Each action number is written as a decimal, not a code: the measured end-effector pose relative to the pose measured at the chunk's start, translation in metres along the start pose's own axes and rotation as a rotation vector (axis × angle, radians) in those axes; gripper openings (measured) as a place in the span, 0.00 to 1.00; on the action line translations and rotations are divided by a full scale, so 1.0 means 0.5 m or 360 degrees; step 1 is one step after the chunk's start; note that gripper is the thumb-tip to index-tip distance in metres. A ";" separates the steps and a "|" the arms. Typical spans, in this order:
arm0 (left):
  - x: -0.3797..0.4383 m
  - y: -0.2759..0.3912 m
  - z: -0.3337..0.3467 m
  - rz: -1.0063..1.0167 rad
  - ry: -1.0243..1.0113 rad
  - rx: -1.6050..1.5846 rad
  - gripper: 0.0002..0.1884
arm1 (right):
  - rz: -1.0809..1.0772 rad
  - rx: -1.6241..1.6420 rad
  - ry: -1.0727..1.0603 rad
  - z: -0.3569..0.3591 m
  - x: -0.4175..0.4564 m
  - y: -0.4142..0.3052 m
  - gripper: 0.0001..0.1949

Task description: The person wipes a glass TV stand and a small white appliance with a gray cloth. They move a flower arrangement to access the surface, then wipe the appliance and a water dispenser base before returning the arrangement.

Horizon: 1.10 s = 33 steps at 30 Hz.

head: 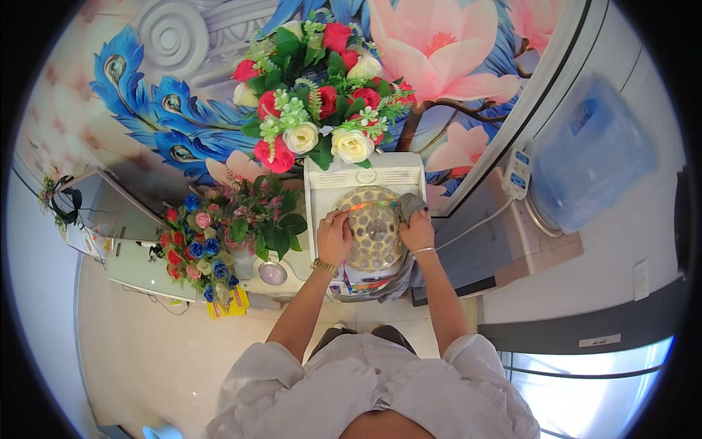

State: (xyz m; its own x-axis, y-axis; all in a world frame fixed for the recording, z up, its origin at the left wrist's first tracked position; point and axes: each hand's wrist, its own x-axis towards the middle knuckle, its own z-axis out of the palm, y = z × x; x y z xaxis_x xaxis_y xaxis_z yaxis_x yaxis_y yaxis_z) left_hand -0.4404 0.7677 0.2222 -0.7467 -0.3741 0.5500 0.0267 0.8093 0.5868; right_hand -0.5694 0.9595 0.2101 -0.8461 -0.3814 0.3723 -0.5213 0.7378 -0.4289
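A round vase or lamp covered in mirror-like discs stands before me on a white appliance. My left hand is at its left side, fingers pinching one end of a rainbow-coloured ribbon or strap that crosses its upper part. My right hand is at the right side, closed on a bunched grey cloth. More grey cloth hangs at the front right below that hand, by another multicoloured strip. Whether the right hand also holds the ribbon is hidden.
Artificial roses stand behind the appliance. Blue and red artificial flowers and a round dial-like object are at left. At right are a power strip with its cable and a blue water bottle on a cabinet.
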 end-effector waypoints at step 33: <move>-0.125 -0.025 -0.077 0.0127 -0.0244 0.0092 0.22 | -0.0192 -0.0549 -0.0741 -0.019 0.204 -0.206 0.17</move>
State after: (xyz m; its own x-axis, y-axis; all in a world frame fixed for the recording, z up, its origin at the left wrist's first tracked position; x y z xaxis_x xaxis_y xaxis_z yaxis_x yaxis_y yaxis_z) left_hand -0.3682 0.7637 0.2035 -0.8365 -0.2380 0.4935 0.0546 0.8601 0.5072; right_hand -0.6010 0.8496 0.2999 -0.7836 -0.6204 -0.0320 -0.6164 0.7829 -0.0845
